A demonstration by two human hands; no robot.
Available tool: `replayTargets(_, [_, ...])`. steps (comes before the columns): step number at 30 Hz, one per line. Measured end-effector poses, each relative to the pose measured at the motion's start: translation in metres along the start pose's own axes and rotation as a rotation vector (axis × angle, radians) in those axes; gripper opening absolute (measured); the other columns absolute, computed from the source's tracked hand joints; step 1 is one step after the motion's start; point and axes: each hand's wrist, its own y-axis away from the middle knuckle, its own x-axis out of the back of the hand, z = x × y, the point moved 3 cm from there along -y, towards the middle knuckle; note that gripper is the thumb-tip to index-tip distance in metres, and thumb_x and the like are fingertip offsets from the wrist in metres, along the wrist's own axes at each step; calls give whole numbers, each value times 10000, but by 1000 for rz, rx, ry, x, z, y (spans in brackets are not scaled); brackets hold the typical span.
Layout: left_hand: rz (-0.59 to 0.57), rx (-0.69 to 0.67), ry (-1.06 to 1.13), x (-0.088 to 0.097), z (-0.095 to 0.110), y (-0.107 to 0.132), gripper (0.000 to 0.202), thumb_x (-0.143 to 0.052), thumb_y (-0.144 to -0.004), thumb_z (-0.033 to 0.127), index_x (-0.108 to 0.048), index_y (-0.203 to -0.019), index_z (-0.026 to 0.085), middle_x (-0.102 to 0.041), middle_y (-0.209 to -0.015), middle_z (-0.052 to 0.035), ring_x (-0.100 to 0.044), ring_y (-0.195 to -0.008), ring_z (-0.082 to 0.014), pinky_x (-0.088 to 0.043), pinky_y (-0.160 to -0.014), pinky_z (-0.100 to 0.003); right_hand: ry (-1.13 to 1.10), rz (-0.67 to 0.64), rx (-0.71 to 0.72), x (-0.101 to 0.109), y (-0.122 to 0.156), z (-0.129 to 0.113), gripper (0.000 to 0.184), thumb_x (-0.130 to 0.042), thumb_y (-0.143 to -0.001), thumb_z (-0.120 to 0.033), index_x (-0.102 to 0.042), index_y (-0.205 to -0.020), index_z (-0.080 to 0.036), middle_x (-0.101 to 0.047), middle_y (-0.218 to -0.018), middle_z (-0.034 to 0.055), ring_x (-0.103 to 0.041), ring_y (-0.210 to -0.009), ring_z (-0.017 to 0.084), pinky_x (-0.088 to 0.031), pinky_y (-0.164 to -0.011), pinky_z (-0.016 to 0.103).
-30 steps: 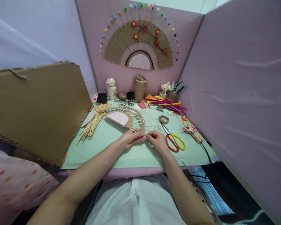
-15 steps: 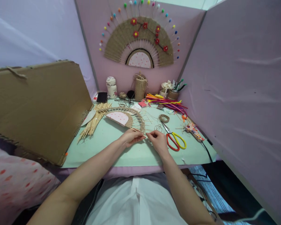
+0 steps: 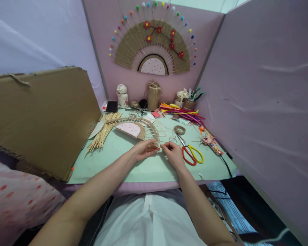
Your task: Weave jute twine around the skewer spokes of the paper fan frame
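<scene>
A half-made fan (image 3: 141,131) of thin sticks and woven twine, with a pink dotted half-circle centre, lies on the green table top. My left hand (image 3: 145,150) is closed around its near right end, thumb on top and fingers below. Close beside it, my right hand (image 3: 173,153) pinches at the fan's corner; what sits between its fingertips, perhaps twine, is too small to make out. Just right of that hand lie scissors (image 3: 191,154) with one red and one yellow handle. Behind them rests a coil of twine (image 3: 179,130).
Bundled bamboo sticks (image 3: 102,136) lie left of the fan, beside a large cardboard sheet (image 3: 46,116). A glue gun (image 3: 212,145) with a cord is at the right. Pipe cleaners (image 3: 182,112), a white bottle (image 3: 122,96) and a twine-wrapped cylinder (image 3: 154,96) stand or lie behind. A finished fan (image 3: 130,42) hangs on the wall.
My left fingers have loosened and spread slightly at the fan's end. The right hand has barely shifted, still pinching by the corner. The fan stays in place.
</scene>
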Motion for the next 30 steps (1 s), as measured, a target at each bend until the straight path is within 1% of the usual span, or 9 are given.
replayTargets(2, [-1,-4,36,1,2,-1,93,-573,-832,198,-608,-803,117,-684,-699,-103,-683,-675,-170,-569,-649,-258,-18,-15,-10,-1,0,2,285,-625,-716,-437,-624,-640,-162,-551,-559,-6,-449,-543,122,-357,-536,249])
replayTargets(4, [-10,-42,36,2,4,-2,63,-560,-836,153,-589,-885,123,-694,-752,-94,-689,-704,-165,-573,-661,-265,-29,-22,-14,-1,0,3,298,-633,-708,-452,-620,-634,-163,-544,-551,-10,-444,-540,120,-356,-538,248])
replayTargets(7, [-54,-103,-1,1,6,-1,239,-581,-815,95,-548,-1047,140,-704,-826,-85,-700,-748,-172,-576,-664,-263,-38,-25,-2,-1,1,3,331,-621,-717,-481,-618,-628,-162,-543,-548,-8,-445,-543,123,-358,-545,250])
replayTargets(11, [-125,-142,-37,0,10,3,391,-619,-803,125,-500,-1172,171,-709,-878,-86,-705,-772,-198,-583,-696,-318,-51,-11,17,1,4,-2,356,-574,-761,-493,-621,-646,-159,-537,-556,-2,-442,-551,127,-355,-545,252])
replayTargets(15, [-156,-166,-33,-1,12,4,402,-597,-819,125,-488,-1203,167,-710,-895,-95,-700,-818,-197,-580,-716,-311,-52,9,33,3,8,-6,335,-569,-777,-465,-597,-642,-161,-518,-554,-6,-430,-548,124,-351,-544,249])
replayTargets(18, [-183,-152,-35,-3,11,5,385,-588,-820,115,-498,-1192,155,-709,-900,-98,-695,-842,-188,-575,-726,-293,-19,23,51,6,14,-5,319,-562,-794,-442,-593,-646,-161,-517,-560,-5,-438,-557,125,-352,-550,249])
replayTargets(25, [-243,-146,-85,-14,6,14,409,-599,-819,138,-505,-1215,173,-709,-931,-86,-689,-842,-166,-564,-740,-277,-13,28,60,22,33,-4,265,-560,-820,-408,-615,-731,-164,-559,-636,9,-471,-591,129,-375,-567,247])
replayTargets(28, [-260,-186,-113,-20,10,16,461,-645,-786,156,-513,-1226,191,-705,-949,-73,-686,-848,-171,-556,-762,-297,-41,43,72,25,39,-7,239,-562,-823,-398,-624,-784,-170,-578,-696,20,-485,-611,131,-390,-575,248])
replayTargets(30, [-294,-253,-154,-23,16,16,480,-674,-765,182,-529,-1222,202,-701,-960,-68,-681,-874,-188,-546,-790,-331,-74,58,67,23,39,-8,225,-571,-818,-390,-628,-828,-173,-582,-729,24,-492,-623,131,-399,-581,250])
